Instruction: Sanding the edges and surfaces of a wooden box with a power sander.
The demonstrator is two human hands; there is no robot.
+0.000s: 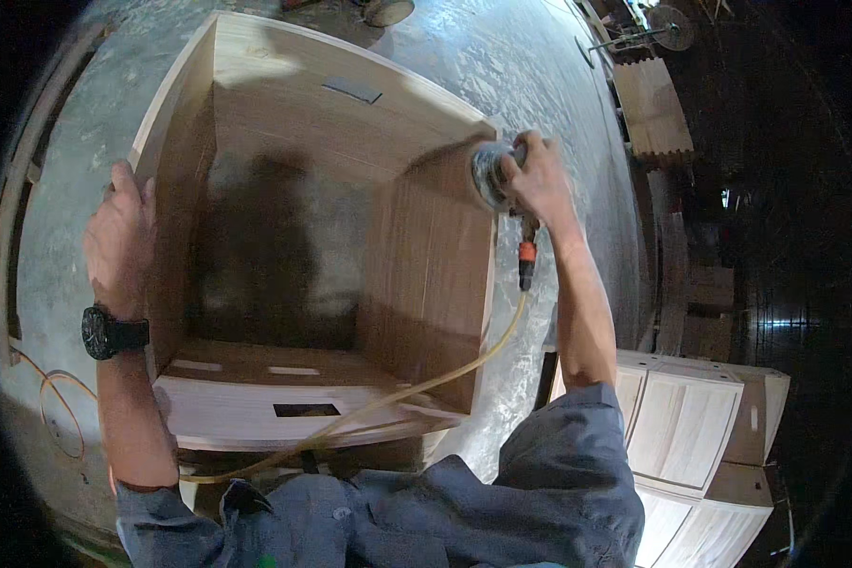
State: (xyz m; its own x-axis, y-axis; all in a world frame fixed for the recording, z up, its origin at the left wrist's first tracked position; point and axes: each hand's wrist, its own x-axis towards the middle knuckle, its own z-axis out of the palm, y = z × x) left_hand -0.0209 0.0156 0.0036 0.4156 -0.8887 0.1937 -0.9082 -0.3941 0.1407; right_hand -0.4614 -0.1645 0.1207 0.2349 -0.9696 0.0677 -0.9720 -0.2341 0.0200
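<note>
A large open wooden box frame (426,275) stands before me, with the grey floor showing through it. Slots are cut in its near and far walls. My right hand (541,185) grips an air sander (490,177), whose round pad meets the top edge of the right wall near the far corner. From the sander's orange and black hose fitting (526,265), a yellow air hose (445,377) runs across the near wall toward my body. My left hand (121,241) rests against the outside of the left wall, fingers extended and holding nothing.
Pale wooden cabinets (682,426) stand at the lower right. A jagged-edged stack of boards (653,106) lies at the far right, near a wheel (670,28). An orange hose (64,417) coils on the floor at left. A round object (388,11) sits beyond the box.
</note>
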